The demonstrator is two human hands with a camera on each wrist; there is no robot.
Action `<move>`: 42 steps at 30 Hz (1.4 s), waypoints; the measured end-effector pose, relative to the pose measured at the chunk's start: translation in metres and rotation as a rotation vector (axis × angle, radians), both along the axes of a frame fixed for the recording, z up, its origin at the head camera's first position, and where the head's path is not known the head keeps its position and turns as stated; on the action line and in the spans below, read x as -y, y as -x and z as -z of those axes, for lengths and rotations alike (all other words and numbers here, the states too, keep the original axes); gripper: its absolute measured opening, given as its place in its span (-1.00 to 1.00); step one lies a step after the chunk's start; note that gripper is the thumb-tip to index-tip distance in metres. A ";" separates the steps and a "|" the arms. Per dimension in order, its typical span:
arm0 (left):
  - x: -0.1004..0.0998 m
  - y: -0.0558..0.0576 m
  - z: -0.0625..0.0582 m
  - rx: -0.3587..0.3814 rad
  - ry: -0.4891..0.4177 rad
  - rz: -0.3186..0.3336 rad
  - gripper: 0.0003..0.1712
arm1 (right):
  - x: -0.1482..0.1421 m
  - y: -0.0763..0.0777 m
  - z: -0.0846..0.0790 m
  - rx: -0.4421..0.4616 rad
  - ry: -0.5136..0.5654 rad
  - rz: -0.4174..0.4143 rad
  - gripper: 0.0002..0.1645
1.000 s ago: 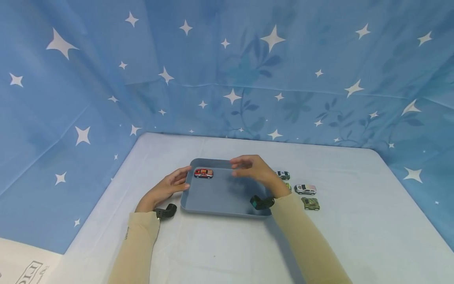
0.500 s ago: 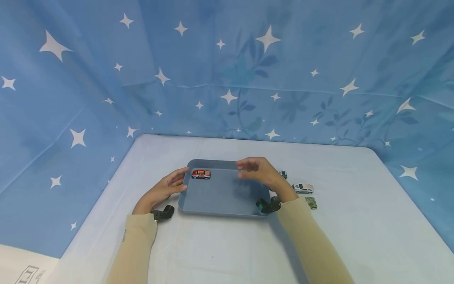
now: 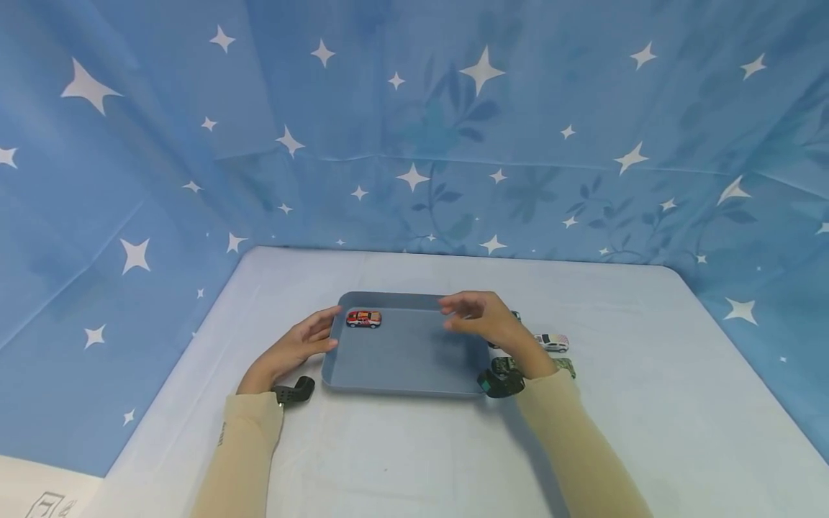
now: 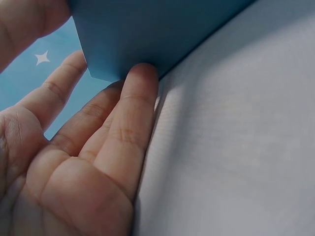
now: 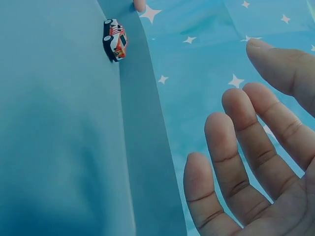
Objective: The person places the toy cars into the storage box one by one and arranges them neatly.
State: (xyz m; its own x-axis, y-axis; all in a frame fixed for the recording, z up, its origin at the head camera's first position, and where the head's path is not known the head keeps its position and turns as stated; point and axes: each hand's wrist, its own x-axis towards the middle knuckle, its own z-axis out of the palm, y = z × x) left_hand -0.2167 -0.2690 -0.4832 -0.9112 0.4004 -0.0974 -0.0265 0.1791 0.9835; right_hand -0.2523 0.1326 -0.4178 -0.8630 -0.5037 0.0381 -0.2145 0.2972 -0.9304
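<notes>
A grey-blue rectangular tray [image 3: 401,360] sits on the table, with a red and white toy car [image 3: 364,319] in its far left corner. My left hand [image 3: 296,347] is at the tray's left side; in the left wrist view its fingertips touch the outside of the tray wall [image 4: 147,34], fingers extended. Over the right part of the tray hovers my right hand [image 3: 482,316], holding nothing. Its fingers are relaxed and spread apart in the right wrist view, where the same car [image 5: 116,40] lies against the tray's far wall.
Right of the tray are a white toy car [image 3: 555,343] and a green camouflage car [image 3: 565,367], with other cars partly hidden behind my right wrist. A blue star-printed curtain [image 3: 363,129] borders the white-covered table [image 3: 363,453].
My right hand has moved to the right above the tray, covering more of the cars beside it. The left hand stays at the tray's side. The head view has shifted slightly.
</notes>
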 end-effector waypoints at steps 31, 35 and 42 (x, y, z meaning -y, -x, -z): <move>0.000 -0.001 0.001 -0.015 0.012 0.000 -0.09 | -0.045 -0.019 0.008 -0.091 0.014 0.055 -0.48; 0.000 -0.003 0.001 -0.025 0.014 0.002 -0.10 | -0.051 -0.021 0.008 -0.088 0.005 0.065 -0.48; -0.001 -0.002 0.001 -0.029 0.025 -0.003 -0.11 | -0.066 -0.025 0.008 -0.121 -0.014 0.098 -0.50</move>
State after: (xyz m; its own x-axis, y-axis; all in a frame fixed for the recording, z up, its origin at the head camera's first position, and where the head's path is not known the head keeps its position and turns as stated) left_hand -0.2148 -0.2683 -0.4841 -0.9148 0.3957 -0.0813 0.0011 0.2037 0.9790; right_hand -0.2278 0.1984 -0.4257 -0.8976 -0.4184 0.1384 -0.2943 0.3352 -0.8950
